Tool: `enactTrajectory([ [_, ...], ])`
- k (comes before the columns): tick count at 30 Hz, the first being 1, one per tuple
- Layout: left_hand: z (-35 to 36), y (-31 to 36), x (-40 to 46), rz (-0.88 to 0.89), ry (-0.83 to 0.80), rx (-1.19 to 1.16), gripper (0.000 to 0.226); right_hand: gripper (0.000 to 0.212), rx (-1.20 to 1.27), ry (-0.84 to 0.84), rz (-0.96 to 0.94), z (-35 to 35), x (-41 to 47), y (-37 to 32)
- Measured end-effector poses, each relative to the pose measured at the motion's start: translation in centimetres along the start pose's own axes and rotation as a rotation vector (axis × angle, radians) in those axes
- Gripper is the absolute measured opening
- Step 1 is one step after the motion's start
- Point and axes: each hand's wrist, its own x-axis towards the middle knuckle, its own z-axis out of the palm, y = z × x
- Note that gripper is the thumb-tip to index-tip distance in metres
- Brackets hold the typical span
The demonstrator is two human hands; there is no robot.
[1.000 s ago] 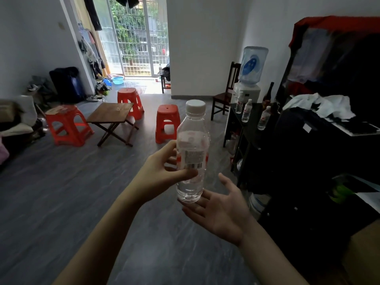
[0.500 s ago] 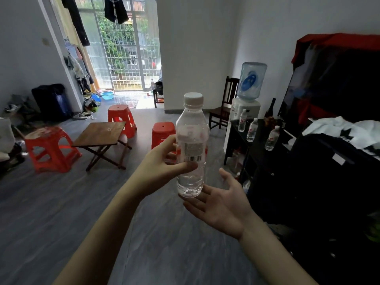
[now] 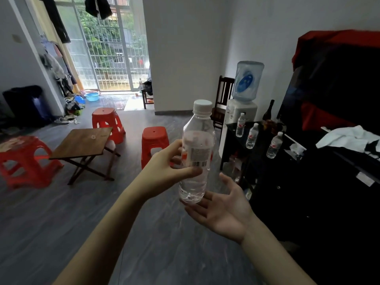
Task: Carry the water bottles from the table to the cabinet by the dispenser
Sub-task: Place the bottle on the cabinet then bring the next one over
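Observation:
My left hand [image 3: 167,163] grips a clear water bottle [image 3: 197,155] with a white cap, held upright in front of me. Just below its base my right hand [image 3: 224,208] lies palm up, fingers straight, touching or nearly touching the bottom. Ahead on the right stands the black cabinet [image 3: 261,138] beside the white water dispenser [image 3: 243,95]. Three water bottles stand on the cabinet top: one [image 3: 240,125] nearest the dispenser, one [image 3: 251,136] in the middle, one [image 3: 274,145] closest to me. The small wooden folding table [image 3: 82,142] on the left has no bottle on it.
Red plastic stools [image 3: 153,145] [image 3: 108,122] [image 3: 24,159] surround the table. A dark wooden chair [image 3: 223,99] stands behind the dispenser. A dark glass bottle [image 3: 269,114] is on the cabinet. Clothes [image 3: 349,138] lie on dark furniture at right. Grey floor stretches ahead.
The view has come closer to the cabinet and tilted up. The bottle stays in my left hand, with my right hand still open beneath it.

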Motion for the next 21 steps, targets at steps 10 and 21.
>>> enactTrajectory([
  [10,-1.8,-3.2,15.9,0.049,-0.036,0.019,0.063,0.082,0.033,-0.024,-0.044,0.7,10.2,-12.5],
  [21,-3.3,-9.1,27.4,0.048,-0.030,0.015,0.068,0.080,0.031,0.047,-0.050,1.1,19.6,-20.8],
])
